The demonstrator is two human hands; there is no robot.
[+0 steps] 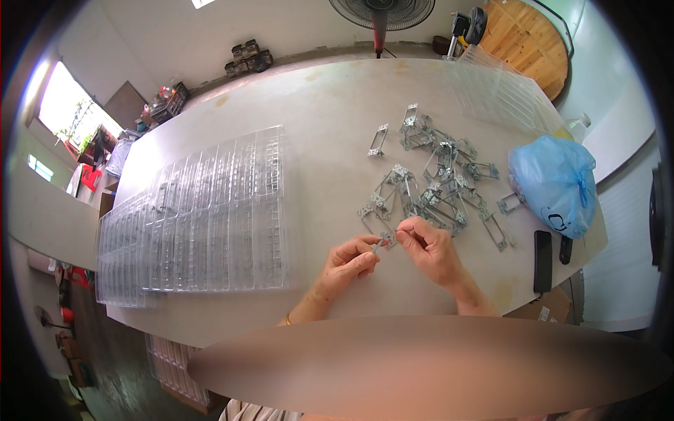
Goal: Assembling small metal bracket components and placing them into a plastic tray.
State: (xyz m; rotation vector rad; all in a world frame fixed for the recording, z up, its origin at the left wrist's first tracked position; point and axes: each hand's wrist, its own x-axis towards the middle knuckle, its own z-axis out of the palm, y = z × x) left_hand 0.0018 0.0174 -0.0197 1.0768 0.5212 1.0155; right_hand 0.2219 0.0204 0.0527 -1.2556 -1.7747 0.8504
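Near the front edge of the table, my left hand pinches a small grey metal bracket between thumb and fingers. Just to its right, my right hand is closed, with thumb and forefinger pressed together beside the bracket's end. Whatever those fingertips hold is too small to make out. Beyond both hands lies a loose heap of metal bracket frames, thin rectangular pieces with fittings at their ends. One single frame lies apart at the heap's far left.
Clear plastic trays with many slots are stacked on the left. At right sit a tied blue plastic bag, a black phone and a small black object. More clear trays lie at the far right. Behind the table stands a fan.
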